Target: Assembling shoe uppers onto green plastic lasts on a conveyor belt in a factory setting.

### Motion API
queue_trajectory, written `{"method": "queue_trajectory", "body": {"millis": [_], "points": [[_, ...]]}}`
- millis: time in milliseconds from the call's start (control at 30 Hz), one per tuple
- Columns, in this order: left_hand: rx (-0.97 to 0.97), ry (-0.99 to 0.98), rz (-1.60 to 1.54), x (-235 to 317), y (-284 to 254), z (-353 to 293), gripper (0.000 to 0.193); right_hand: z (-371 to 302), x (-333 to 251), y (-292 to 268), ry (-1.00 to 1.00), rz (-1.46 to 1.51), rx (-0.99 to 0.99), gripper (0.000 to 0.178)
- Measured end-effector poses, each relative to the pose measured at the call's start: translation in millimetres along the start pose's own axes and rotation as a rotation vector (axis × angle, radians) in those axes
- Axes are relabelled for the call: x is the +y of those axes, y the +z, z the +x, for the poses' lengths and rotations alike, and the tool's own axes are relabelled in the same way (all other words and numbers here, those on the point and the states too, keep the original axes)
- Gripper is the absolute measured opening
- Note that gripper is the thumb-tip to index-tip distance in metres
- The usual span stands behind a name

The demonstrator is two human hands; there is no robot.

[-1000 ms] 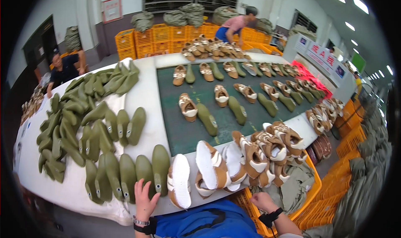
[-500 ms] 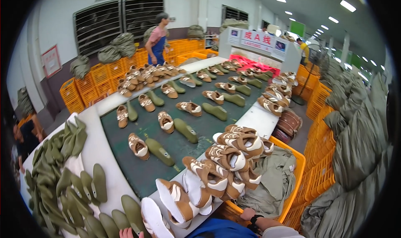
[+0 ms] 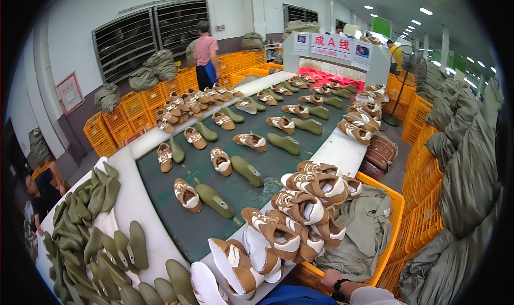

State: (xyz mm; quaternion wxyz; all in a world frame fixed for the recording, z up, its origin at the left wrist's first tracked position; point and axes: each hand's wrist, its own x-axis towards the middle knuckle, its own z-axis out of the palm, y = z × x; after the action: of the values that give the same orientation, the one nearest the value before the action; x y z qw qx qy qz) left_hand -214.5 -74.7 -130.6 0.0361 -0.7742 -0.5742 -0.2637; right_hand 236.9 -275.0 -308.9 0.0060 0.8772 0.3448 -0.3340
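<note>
My right hand (image 3: 331,277), with a dark band at the wrist, is closed on the near rim of an orange plastic crate (image 3: 397,219) holding crumpled grey-green cloth (image 3: 361,225). Only a sliver of my left hand shows at the bottom edge, beside olive-green shoe lasts (image 3: 181,279); its fingers are mostly hidden. Between my hands, brown-and-white shoes (image 3: 235,265) are piled along the white table edge, some tipped to show pale soles. More lasts (image 3: 80,225) are heaped on the white tabletop at the left.
A dark green conveyor belt (image 3: 160,182) carries shoes paired with lasts. Brown shoes (image 3: 198,101) are stacked along its far left side. Orange crates (image 3: 420,198) and large grey-green sacks (image 3: 466,192) line the right. A person in pink (image 3: 205,53) stands beyond the belt, and another (image 3: 45,187) bends at far left.
The view has shifted slightly, and my left hand has slipped almost out of the bottom edge. My right hand stays at the crate rim. The person in pink has turned away.
</note>
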Motion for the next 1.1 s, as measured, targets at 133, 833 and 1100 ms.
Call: {"method": "queue_trajectory", "body": {"millis": [133, 833, 1100], "points": [[0.019, -0.021, -0.100, -3.0, 0.4, 0.1, 0.023, 1.3, 0.0, 3.0, 0.037, -0.013, 0.050, 0.039], [0.057, -0.700, -0.592, -34.3, 21.9, -23.3, 0.056, -3.8, 9.8, 12.1, -0.165, 0.157, 0.213, 0.031], [0.084, -0.696, -0.648, -36.0, 23.4, -27.4, 0.055, -6.1, 10.6, 8.7, -0.161, 0.158, 0.207, 0.032]]}}
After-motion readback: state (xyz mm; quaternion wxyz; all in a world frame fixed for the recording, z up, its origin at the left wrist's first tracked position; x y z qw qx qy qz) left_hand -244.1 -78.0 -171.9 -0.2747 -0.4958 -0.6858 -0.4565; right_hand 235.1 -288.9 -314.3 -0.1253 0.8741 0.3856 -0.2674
